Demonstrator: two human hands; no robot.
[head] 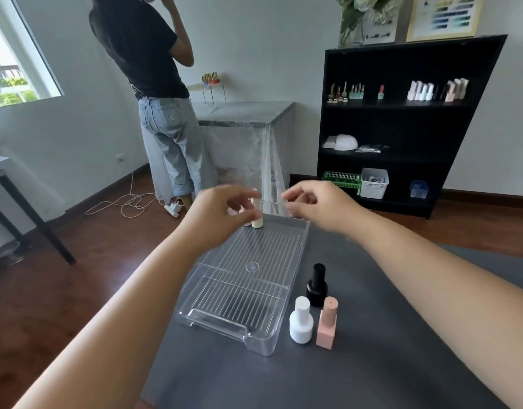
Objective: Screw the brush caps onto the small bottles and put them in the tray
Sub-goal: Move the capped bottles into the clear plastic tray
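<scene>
A person's two hands meet above the far end of a clear plastic tray (295, 293) on a dark grey table (372, 364): the left hand (222, 211) curls its fingers round a small cream bottle (256, 214), held upright at the tray's far left corner, with what looks like another pale bottle half hidden behind the fingers; whether the cream bottle's base rests on the tray floor cannot be told. The right hand (316, 206) pinches something thin between thumb and fingertips, a fine pale line (273, 202) running from it across to the bottle; the cap itself is hidden inside the fingers. The tray has a ribbed floor, a low divider across its middle and a handle lip at the near end. Just beside its near right side stand three capped bottles close together: a black bottle (317, 286) farthest, a white round bottle (301, 320) and a square pink bottle (327, 324) side by side nearer. Beyond the table a second person (163, 93) in a black top and pale jeans stands with their back turned beside a cloth-draped table (248, 134). A black bookshelf (402, 125) against the wall holds rows of polish bottles, a white nail lamp (346, 142) and storage bins. A white cable (130, 202) lies coiled on the wooden floor.
</scene>
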